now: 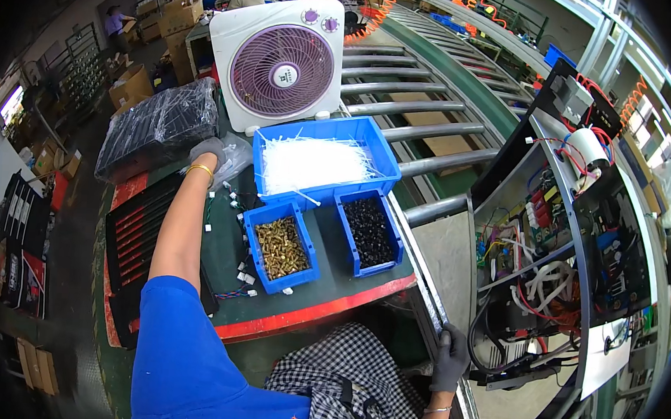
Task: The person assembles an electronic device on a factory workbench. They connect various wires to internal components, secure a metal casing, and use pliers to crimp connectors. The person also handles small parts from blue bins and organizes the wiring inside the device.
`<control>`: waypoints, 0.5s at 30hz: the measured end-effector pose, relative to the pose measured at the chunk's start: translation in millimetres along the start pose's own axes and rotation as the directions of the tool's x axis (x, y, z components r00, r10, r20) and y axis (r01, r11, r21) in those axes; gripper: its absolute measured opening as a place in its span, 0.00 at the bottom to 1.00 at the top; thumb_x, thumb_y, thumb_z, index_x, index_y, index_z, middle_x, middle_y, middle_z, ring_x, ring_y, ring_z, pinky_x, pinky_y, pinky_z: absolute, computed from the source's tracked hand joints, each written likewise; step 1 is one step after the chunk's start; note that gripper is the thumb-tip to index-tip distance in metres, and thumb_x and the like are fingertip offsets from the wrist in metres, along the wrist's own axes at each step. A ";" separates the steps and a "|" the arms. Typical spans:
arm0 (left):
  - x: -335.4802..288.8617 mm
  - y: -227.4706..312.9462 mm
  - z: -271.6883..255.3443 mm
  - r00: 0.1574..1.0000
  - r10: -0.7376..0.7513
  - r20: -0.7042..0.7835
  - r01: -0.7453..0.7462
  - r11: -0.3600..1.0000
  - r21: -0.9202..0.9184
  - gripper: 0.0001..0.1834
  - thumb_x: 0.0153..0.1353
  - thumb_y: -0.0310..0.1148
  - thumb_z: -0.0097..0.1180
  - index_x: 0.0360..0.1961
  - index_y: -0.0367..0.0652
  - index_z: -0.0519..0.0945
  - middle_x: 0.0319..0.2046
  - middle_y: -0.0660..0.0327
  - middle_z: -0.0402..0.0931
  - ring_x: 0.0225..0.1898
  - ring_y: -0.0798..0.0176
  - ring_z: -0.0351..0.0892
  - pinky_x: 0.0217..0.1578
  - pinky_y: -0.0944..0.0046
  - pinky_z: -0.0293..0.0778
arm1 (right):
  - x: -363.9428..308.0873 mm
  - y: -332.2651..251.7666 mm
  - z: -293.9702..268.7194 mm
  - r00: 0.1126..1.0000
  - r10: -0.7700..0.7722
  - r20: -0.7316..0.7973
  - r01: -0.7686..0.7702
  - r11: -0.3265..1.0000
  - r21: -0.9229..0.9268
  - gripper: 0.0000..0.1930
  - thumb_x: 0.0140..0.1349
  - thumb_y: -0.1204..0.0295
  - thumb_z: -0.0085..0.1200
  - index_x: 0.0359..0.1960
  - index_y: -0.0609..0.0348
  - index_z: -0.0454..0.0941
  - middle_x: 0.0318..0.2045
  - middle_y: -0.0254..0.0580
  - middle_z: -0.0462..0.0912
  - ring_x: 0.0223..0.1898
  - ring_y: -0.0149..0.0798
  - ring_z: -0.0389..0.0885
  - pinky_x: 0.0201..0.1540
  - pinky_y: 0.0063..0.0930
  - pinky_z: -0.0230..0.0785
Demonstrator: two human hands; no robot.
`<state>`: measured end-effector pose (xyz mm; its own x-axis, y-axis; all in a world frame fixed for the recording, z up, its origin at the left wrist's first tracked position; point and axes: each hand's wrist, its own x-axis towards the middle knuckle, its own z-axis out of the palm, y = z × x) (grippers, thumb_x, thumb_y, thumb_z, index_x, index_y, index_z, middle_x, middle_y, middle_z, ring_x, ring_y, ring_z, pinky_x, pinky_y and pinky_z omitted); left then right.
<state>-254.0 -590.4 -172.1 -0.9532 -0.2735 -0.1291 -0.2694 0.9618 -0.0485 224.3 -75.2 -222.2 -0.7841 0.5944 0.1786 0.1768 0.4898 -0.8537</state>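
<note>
My left hand (209, 152), in a grey glove, reaches far out to the table's back left. It is beside a clear plastic bag (234, 156) and the near end of a stack wrapped in black film (158, 129); its fingers are mostly hidden. Under my left forearm lie black slotted panels (138, 223). My right hand (449, 359), also gloved, is closed on the metal rail (431, 308) at the conveyor's edge. Right of it stands an open metal cabinet (539, 247) full of wiring, circuit boards and a white cylinder (590, 148).
A blue bin (389, 163) of white cable ties sits behind smaller bins of brass fasteners (282, 250) and black parts (369, 231). Small wire connectors (247, 278) lie beside them. A box fan (285, 66) stands at the back. Conveyor rollers (428, 107) run behind. Other people are far off.
</note>
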 end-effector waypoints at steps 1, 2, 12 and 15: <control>-8.1 0.0 -6.5 1.000 0.012 -0.020 -0.012 1.000 0.001 0.21 0.58 0.36 0.55 0.51 0.41 0.83 0.55 0.50 0.79 0.55 0.48 0.81 0.53 0.50 0.79 | 0.8 -0.2 0.3 1.000 -0.016 0.001 0.016 1.000 -0.017 0.11 0.67 0.76 0.52 0.48 0.64 0.80 0.42 0.44 0.84 0.44 0.37 0.82 0.52 0.30 0.72; -18.4 4.9 -15.0 0.999 0.026 -0.030 -0.025 1.000 0.004 0.21 0.58 0.37 0.56 0.51 0.42 0.83 0.55 0.50 0.80 0.55 0.48 0.81 0.53 0.50 0.79 | 0.3 -0.4 0.0 1.000 -0.028 -0.003 0.027 0.999 -0.038 0.11 0.67 0.76 0.52 0.48 0.64 0.80 0.41 0.44 0.84 0.44 0.37 0.82 0.52 0.30 0.73; -30.5 -5.7 -28.2 0.981 -0.027 -0.191 -0.016 0.975 -0.220 0.21 0.58 0.45 0.60 0.48 0.46 0.85 0.51 0.50 0.81 0.54 0.48 0.81 0.53 0.50 0.77 | -0.5 -11.0 0.7 0.990 -0.137 -0.034 0.133 0.985 -0.107 0.10 0.65 0.76 0.53 0.45 0.65 0.82 0.38 0.47 0.84 0.41 0.40 0.83 0.49 0.32 0.73; -23.4 -28.2 -24.7 0.974 -0.013 -0.224 -0.063 0.943 -0.327 0.22 0.58 0.48 0.61 0.48 0.47 0.85 0.52 0.50 0.81 0.55 0.48 0.80 0.55 0.52 0.75 | -0.5 -17.7 -0.5 0.988 -0.155 -0.017 0.151 0.978 -0.142 0.10 0.65 0.75 0.54 0.44 0.65 0.81 0.38 0.48 0.84 0.40 0.42 0.83 0.48 0.33 0.73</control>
<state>-227.5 -610.8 -143.3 -0.9562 -0.2761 0.0971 -0.2388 0.9278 0.2868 221.9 -83.8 -206.9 -0.7918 0.5222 0.3167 0.1394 0.6595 -0.7387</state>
